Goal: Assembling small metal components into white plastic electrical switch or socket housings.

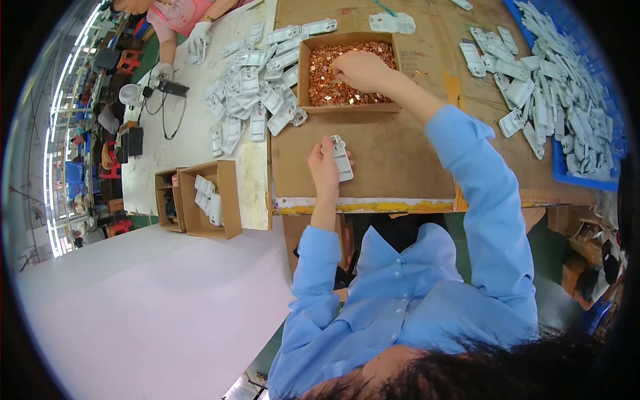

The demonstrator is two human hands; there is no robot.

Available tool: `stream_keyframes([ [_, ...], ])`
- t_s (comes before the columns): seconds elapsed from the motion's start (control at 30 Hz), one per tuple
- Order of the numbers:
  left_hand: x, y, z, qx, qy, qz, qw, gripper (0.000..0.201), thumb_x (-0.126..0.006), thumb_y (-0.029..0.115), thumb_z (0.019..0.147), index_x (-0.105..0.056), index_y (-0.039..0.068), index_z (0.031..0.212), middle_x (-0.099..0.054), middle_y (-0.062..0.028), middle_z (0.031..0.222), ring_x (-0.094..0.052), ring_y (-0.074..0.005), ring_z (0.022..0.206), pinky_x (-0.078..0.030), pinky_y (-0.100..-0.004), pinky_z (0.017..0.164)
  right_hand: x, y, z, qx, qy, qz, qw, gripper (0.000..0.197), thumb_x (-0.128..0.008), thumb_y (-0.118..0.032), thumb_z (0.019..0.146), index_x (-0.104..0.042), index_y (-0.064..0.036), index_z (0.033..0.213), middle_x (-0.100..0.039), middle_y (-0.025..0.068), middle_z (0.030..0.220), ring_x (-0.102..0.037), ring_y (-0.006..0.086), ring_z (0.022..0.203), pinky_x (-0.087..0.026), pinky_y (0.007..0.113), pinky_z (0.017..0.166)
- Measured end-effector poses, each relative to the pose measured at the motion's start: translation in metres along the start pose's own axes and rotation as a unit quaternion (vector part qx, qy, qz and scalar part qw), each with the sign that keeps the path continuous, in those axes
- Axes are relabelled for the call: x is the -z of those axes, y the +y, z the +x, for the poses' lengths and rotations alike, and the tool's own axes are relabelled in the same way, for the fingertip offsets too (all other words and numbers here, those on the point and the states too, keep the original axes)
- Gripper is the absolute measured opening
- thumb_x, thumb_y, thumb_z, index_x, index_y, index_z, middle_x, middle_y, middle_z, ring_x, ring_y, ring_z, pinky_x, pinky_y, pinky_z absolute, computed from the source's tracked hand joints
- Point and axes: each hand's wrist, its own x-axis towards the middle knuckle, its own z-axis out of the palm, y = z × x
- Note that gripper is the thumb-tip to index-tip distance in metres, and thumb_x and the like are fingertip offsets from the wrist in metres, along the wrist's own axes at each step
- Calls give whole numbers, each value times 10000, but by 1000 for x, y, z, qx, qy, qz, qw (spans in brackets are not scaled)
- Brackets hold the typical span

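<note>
My left hand (pixel 325 163) is closed around a white plastic housing (pixel 342 160), a flat oblong part held just above the brown work surface. Farther off, my right hand (pixel 361 71) reaches into a shallow cardboard box (pixel 351 110) filled with small copper-coloured metal pieces (pixel 327 87). Its fingers are pinched together at the heap, and whatever is between them is too small to name. A pile of similar white housings (pixel 250 93) lies left of the box.
At right, a blue crate (pixel 587 179) holds many white housings, with more spilling beside it. Small cardboard boxes (pixel 213 200) stand at the left table edge. Across the table a co-worker's gloved hand (pixel 199 43) is near a black device (pixel 173 87) with cables.
</note>
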Motion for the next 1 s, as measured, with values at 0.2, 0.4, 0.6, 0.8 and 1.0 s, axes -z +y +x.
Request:
stream_keyframes([
  [0.2,-2,-1,2,-14,14,-37,999,256,-510,266,985,-555,14,988,-649,-112,795,-647,-181,614,-538,-293,512,-17,4,22,54,-81,-121,988,97,-595,-85,822,-659,-29,869,-689,152,911,-673,322,913,-543,451,742],
  [0.4,0,-2,2,-20,-7,-34,999,225,-522,150,901,-533,0,1069,-646,-123,892,-670,-205,730,-559,-312,568,-13,-5,24,79,-93,-177,977,121,-574,-74,825,-687,-36,845,-701,145,892,-688,311,877,-553,436,718],
  [0.6,-1,-4,1,-31,-11,-30,999,248,-532,130,892,-516,-4,1100,-645,-131,904,-670,-207,746,-558,-313,577,-25,-3,26,99,-92,-213,968,167,-551,-95,838,-706,-39,814,-705,139,842,-698,295,846,-561,418,696],
  [0.8,4,-3,2,-12,-35,-34,999,271,-518,95,870,-496,-4,1122,-654,-153,931,-671,-218,747,-570,-325,605,-6,8,17,30,-54,-185,981,222,-553,-146,889,-574,-9,1063,-665,155,1052,-663,311,985,-536,441,800],
  [1.0,12,0,-7,-20,-93,-56,994,359,-534,28,826,-483,12,1181,-670,-143,942,-675,-223,786,-575,-323,673,51,-11,-47,-5,21,-27,999,130,-507,-157,937,-540,-31,947,-635,156,909,-613,370,853,-486,465,730],
])
